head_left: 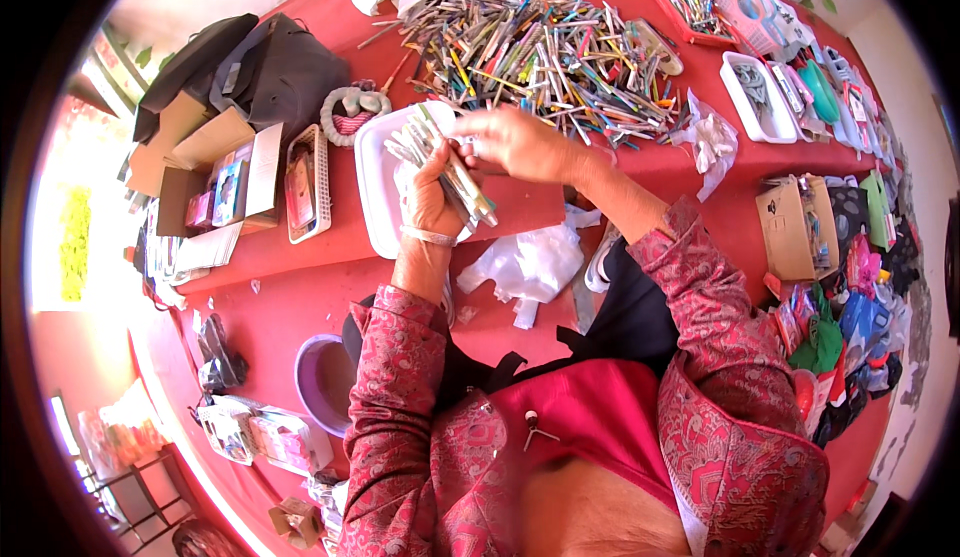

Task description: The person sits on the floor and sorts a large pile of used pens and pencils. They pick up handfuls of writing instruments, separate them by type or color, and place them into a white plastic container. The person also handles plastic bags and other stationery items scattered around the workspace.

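My left hand (430,195) is closed round a bundle of pens (416,141), mostly pale and whitish, that slants across the palm. It is over the white tray (376,219), and a pale band circles that wrist. From the right, my right hand (520,145) reaches across to the bundle, its fingers stretched out beside the pens and slightly blurred. Whether those fingertips touch the pens is hard to make out. Beyond both hands lies a large heap of loose pens and markers (540,57) in many colours, on the red-covered table (640,172).
A crumpled plastic bag (530,265) lies below my hands. At left are an open cardboard box (262,172), a narrow basket (322,197) and a black bag (290,72). A red tray of pens (668,2) and a white tray (735,77) stand at far right.
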The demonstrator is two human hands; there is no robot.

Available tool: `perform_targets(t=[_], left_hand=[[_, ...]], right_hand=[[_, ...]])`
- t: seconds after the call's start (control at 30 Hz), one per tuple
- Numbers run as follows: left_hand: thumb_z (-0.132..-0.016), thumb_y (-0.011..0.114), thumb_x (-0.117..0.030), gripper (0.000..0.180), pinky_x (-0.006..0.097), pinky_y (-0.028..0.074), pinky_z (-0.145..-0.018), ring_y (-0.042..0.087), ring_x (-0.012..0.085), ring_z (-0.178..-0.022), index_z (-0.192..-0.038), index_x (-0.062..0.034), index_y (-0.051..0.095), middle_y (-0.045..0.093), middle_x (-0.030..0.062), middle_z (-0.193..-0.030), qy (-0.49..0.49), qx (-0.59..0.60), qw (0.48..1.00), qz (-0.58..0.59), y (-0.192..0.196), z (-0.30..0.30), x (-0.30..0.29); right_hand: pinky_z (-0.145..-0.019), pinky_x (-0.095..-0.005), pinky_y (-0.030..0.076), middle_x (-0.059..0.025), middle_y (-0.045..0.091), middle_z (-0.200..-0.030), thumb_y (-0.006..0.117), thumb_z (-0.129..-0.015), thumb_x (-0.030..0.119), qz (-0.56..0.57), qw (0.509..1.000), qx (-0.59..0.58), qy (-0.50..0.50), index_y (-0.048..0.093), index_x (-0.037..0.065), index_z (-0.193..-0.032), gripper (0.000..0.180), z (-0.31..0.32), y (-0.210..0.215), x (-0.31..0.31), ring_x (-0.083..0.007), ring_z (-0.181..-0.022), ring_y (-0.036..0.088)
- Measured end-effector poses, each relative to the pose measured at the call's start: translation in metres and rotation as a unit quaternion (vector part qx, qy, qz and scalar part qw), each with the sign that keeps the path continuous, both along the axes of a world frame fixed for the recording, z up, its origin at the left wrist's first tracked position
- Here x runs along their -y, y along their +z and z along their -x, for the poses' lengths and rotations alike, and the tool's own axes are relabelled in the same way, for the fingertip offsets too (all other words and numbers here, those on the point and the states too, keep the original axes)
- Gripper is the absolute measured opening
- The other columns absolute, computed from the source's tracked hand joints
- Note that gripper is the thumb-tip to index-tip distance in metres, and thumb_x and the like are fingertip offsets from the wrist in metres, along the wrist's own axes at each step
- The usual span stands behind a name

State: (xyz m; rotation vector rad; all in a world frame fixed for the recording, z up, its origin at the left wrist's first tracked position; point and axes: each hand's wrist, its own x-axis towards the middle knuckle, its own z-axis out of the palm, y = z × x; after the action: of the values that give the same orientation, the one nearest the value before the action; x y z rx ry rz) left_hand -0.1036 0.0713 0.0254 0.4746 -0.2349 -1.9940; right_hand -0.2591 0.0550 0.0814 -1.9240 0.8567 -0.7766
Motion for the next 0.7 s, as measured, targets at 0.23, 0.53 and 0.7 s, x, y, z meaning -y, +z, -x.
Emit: perform_targets(t=[0.23, 0.53, 0.7], left_hand=[[-0.078, 0.055, -0.013, 0.011, 0.022, 0.033, -0.045, 0.038, 0.011, -0.051, -0.081, -0.0073, 0.046, 0.039, -0.0003, -0.06, -0.181, 0.017, 0.98, 0.08, 0.016, 0.024, -0.026], [-0.073, 0.064, -0.023, 0.028, 0.028, 0.041, -0.053, 0.045, 0.0129, -0.059, -0.088, -0.0049, 0.048, 0.043, 0.0014, -0.067, -0.142, 0.127, 0.981, 0.027, 0.015, 0.027, -0.04], [-0.077, 0.057, -0.013, 0.014, 0.024, 0.038, -0.053, 0.039, 0.0085, -0.055, -0.085, -0.0058, 0.047, 0.038, -0.002, -0.063, -0.18, 0.097, 0.979, 0.011, 0.0, 0.018, -0.027]], right_hand=[[-0.058, -0.0271, 0.047, -0.0112, 0.06, -0.072, 0.065, -0.072, 0.023, -0.439, 0.846, 0.297, 0.056, 0.055, 0.0, -0.089, 0.03, -0.005, -0.037, 0.011, -0.0175, -0.065, 0.059], [-0.049, -0.0263, 0.044, -0.0072, 0.057, -0.061, 0.06, -0.062, 0.001, -0.27, 0.918, 0.274, -0.095, 0.057, -0.002, -0.068, 0.008, -0.027, -0.036, 0.002, -0.0143, -0.052, 0.055], [-0.051, -0.0244, 0.043, -0.0046, 0.056, -0.06, 0.067, -0.067, 0.013, -0.298, 0.913, 0.269, -0.07, 0.059, 0.001, -0.068, 0.015, -0.028, -0.044, 0.017, -0.0124, -0.052, 0.052]])
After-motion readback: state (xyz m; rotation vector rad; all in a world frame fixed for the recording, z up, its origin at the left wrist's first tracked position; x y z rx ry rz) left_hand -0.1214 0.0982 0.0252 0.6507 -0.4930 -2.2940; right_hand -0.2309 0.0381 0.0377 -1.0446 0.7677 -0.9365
